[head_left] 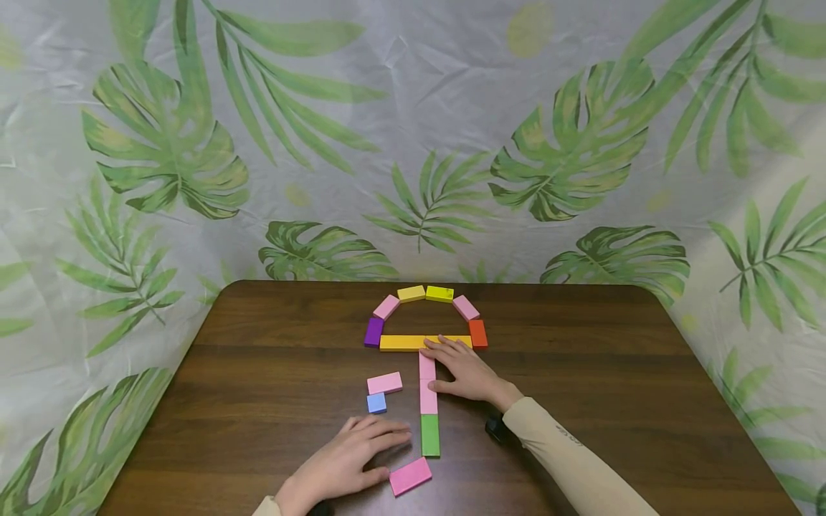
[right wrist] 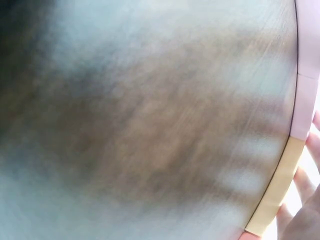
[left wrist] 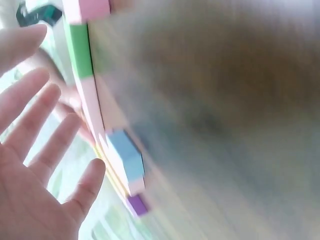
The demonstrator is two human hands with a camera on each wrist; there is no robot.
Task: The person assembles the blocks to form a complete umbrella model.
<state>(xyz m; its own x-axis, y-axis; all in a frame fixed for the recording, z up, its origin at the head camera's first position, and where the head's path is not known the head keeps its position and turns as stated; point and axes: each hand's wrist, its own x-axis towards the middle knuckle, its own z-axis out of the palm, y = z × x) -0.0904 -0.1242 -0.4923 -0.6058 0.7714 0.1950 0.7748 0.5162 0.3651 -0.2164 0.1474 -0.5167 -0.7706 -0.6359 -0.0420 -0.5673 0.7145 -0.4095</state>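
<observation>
My right hand rests over the blocks with fingers spread, its fingertips on the long orange-yellow block and its thumb at the side of a pale pink block. Another pale pink block joins that one to the long block, and a green block continues the column toward me. My left hand hovers or lies by the column, fingers extended and holding nothing. Its thumb is close to a tilted, brighter pink block; contact cannot be told. In the left wrist view the fingers are straight and apart.
An arch above the long block has purple, pink, yellow and red-orange blocks. Left of the column lie a loose pink block and a small blue block. A leaf-patterned cloth hangs behind the brown table.
</observation>
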